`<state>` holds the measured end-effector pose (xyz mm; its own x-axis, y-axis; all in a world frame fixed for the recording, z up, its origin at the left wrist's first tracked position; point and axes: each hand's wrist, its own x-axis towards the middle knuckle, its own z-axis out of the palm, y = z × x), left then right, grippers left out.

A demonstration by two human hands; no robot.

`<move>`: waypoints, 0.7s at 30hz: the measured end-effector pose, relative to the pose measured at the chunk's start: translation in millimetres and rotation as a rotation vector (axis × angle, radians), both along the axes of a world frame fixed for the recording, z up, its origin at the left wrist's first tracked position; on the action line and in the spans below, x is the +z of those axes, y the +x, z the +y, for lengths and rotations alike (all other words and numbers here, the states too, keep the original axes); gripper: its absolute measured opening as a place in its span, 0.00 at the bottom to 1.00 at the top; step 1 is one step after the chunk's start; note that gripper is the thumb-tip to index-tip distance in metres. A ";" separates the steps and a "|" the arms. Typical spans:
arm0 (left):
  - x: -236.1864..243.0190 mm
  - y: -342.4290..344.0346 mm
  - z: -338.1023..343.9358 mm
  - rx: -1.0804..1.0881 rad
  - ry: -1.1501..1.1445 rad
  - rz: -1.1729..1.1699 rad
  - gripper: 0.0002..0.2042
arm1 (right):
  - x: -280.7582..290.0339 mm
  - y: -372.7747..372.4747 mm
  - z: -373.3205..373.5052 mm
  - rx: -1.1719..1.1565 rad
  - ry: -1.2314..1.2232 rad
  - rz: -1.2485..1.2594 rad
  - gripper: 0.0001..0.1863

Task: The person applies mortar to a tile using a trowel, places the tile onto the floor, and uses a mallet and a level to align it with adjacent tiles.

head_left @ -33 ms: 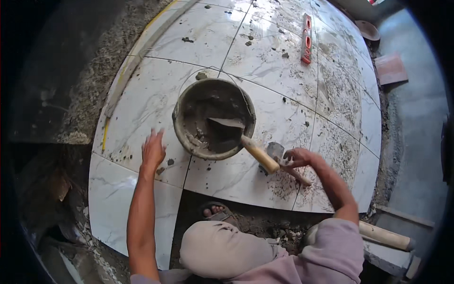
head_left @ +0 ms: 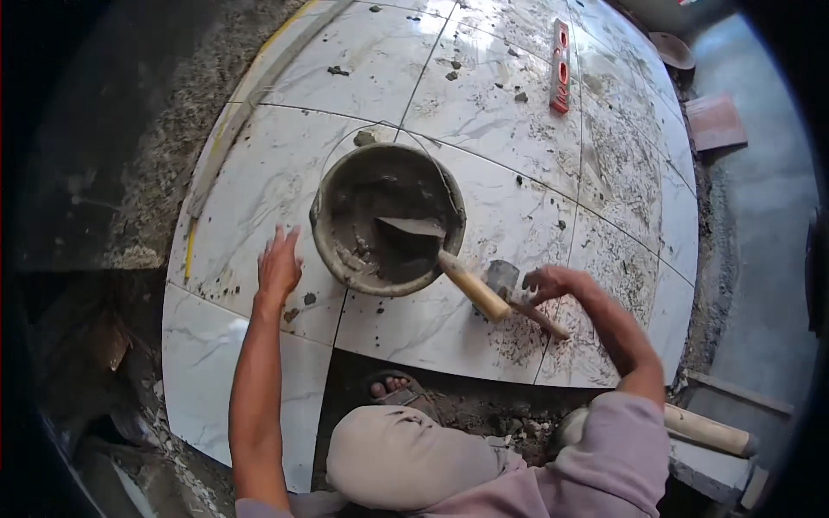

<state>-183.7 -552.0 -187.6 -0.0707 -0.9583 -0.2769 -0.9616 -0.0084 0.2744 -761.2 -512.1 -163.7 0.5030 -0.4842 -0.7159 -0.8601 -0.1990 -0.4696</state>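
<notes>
A bucket [head_left: 322, 226] with a thin wire handle stands on the white marbled tiles, partly filled with wet grey mortar [head_left: 367, 207]. A trowel rests in it, its blade [head_left: 414, 228] in the mortar and its wooden handle [head_left: 473, 287] sticking out over the rim toward me. To the left of the bucket, my left hand [head_left: 280, 263] is open above a tile, fingers spread. My right hand [head_left: 557, 283] hovers beside a mallet with a grey head [head_left: 502, 276] and a short wooden handle [head_left: 546, 322]. Its fingers are bent but apart, with nothing visible in them.
A red spirit level [head_left: 560, 73] lies farther off on the tiles [head_left: 484, 142]. Mortar crumbs are scattered around. A long straight bar [head_left: 216, 164] runs along the left edge. My sandaled foot [head_left: 393, 385] is in the dirt below the tiles. A reddish square piece [head_left: 715, 123] sits far right.
My right hand has shifted slightly to the right, off the mallet. My left hand has risen a little. The bucket, trowel and mallet stay in place.
</notes>
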 end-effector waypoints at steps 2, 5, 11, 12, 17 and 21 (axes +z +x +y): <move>-8.2 -19.4 -38.9 -0.032 0.016 -0.030 0.36 | -18.5 -46.4 -40.6 0.036 -0.087 0.030 0.20; 12.8 -43.0 -79.7 -0.002 0.149 -0.115 0.38 | -27.6 -72.8 -132.5 -0.438 -0.493 0.172 0.15; -35.6 -57.2 -106.9 0.110 0.316 -0.059 0.36 | -54.2 -135.9 -264.3 -0.706 -0.920 0.471 0.33; -29.5 -56.7 -100.6 0.121 0.317 -0.101 0.36 | -59.2 -123.1 -282.3 -0.765 -0.890 0.512 0.34; -27.6 -61.8 -97.4 0.006 0.246 -0.277 0.36 | -78.0 -122.8 -348.0 -0.938 -0.795 0.602 0.33; -28.8 -57.2 -97.1 0.023 0.190 -0.238 0.41 | -96.7 -151.1 -384.7 -0.928 -0.829 0.571 0.31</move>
<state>-240.9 -649.1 -216.4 0.0390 -0.8885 -0.4571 -0.9976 -0.0607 0.0328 -912.2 -896.8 -260.4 -0.5028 -0.8629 -0.0504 -0.8626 0.5047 -0.0343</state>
